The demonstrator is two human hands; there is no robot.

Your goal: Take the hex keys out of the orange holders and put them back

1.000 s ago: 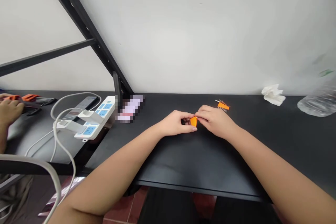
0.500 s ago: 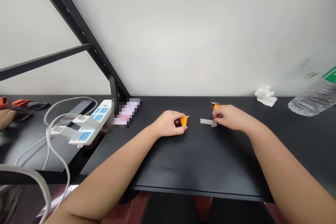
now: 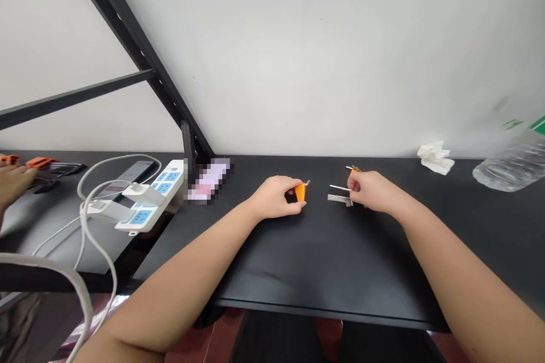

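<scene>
My left hand is closed around an orange hex key holder, pinched between thumb and fingers above the black table. A short metal tip sticks out of the holder's top. To the right, my right hand pinches a single hex key, its long arm pointing left. Just below that key, several L-shaped hex keys lie side by side on the table, their bent ends partly under my fingers. Behind the right hand, a second orange piece with metal keys in it is mostly hidden.
At left, a white power strip with plugged-in chargers and loose cables lies near a phone. Another person's hand is beside orange-handled tools. Crumpled tissue and a clear bottle stand at right, by the wall.
My right hand has taken hold of a hex key, which now sits just above the row on the table. My left hand keeps its grip on the orange holder, nearly unmoved.
</scene>
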